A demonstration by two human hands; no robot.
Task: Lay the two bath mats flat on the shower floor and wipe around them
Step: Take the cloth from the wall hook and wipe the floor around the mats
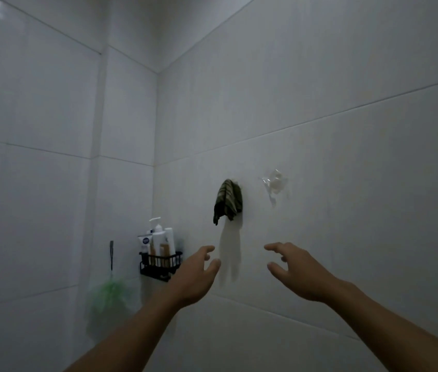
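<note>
Two bare forearms reach up toward the tiled wall [320, 103]. The left hand [197, 277] and the right hand [297, 272] are both released, fingers spread and loosely bent, each grip holding nothing and touching nothing. Between and above them one green striped cloth [227, 200] hangs on the wall; just right of it sits one clear plastic hook [274, 185]. Farther left, one black wire caddy [160, 265] holds several bottles, too crowded to count. One green mesh sponge [110, 294] dangles beside it. Neither bath mat is in view.
</note>
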